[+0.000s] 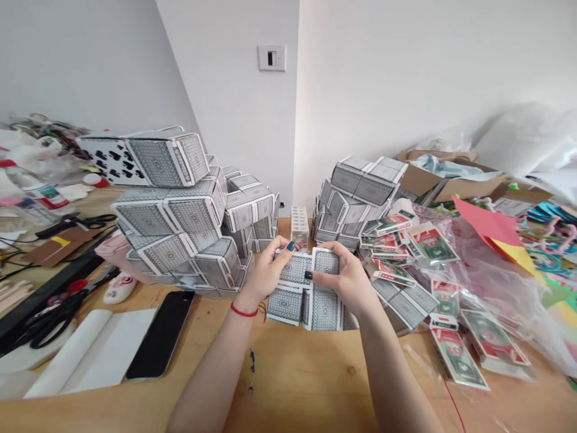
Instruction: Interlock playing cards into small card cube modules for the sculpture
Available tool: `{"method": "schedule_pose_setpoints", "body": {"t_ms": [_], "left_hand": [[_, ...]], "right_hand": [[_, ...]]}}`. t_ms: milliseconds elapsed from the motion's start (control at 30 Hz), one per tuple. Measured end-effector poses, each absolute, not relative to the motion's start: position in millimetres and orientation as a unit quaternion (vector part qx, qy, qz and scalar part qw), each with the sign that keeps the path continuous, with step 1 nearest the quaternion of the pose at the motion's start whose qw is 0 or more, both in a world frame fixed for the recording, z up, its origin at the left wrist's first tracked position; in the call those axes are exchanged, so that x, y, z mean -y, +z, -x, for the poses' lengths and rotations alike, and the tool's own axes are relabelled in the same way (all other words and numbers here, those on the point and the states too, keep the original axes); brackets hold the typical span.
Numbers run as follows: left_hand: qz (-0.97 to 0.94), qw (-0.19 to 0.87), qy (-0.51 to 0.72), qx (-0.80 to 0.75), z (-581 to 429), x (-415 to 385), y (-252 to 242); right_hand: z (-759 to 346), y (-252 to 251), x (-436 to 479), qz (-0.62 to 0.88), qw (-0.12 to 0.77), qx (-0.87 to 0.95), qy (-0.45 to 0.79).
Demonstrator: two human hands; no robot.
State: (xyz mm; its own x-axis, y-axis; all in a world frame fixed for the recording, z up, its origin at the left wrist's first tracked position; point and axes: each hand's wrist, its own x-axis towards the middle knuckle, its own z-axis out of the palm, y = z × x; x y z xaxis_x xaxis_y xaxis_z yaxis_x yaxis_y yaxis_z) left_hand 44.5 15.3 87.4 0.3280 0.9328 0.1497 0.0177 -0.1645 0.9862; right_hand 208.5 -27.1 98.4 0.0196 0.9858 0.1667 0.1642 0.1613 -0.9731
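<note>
Both my hands grip a block of folded playing cards [292, 269] with grey patterned backs, low over the wooden table. My left hand [267, 270] holds its left side, thumb on the top edge. My right hand [345, 273] closes on the right side, thumb pressed flat near the middle seam. The fingers behind the block are hidden. A big stack of similar card blocks [193, 216] rises on the left, and a smaller stack of card blocks [356, 192] stands behind my right hand. Another folded-card piece [408, 304] lies beside my right wrist.
Red and green card boxes [457, 358] are scattered at the right, by a cardboard box [464, 177] and coloured paper [489, 225]. At the left lie a black phone [161, 334], white paper [110, 346] and black scissors [58, 310]. A clear case [299, 224] stands near the wall.
</note>
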Motion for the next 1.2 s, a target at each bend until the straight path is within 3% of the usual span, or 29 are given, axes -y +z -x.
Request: {"method": "schedule_pose_setpoints", "body": {"t_ms": [200,367,567,633,1200], "left_hand": [[-0.591,0.506,0.478,-0.407,-41.5,-18.4,87.0],[-0.479,0.45,0.61,-0.442,-34.0,-30.3,78.5],[-0.378,0.398,0.718,-0.429,-29.6,-37.8,74.1],[-0.39,0.373,0.726,-0.425,-33.2,-35.6,74.3],[-0.464,0.137,0.744,-0.46,-47.4,-23.7,71.1]], "right_hand": [[-208.0,92.5,24.1,0.544,0.511,0.609,0.269],[-210.1,99.8,32.3,0.575,0.57,0.561,0.173],[-208.6,102.2,37.9,0.594,0.339,0.68,0.265],[-202.9,98.9,36.0,0.558,0.322,0.709,0.286],[-166.8,94.5,34.1,0.437,0.622,0.519,0.391]]}}
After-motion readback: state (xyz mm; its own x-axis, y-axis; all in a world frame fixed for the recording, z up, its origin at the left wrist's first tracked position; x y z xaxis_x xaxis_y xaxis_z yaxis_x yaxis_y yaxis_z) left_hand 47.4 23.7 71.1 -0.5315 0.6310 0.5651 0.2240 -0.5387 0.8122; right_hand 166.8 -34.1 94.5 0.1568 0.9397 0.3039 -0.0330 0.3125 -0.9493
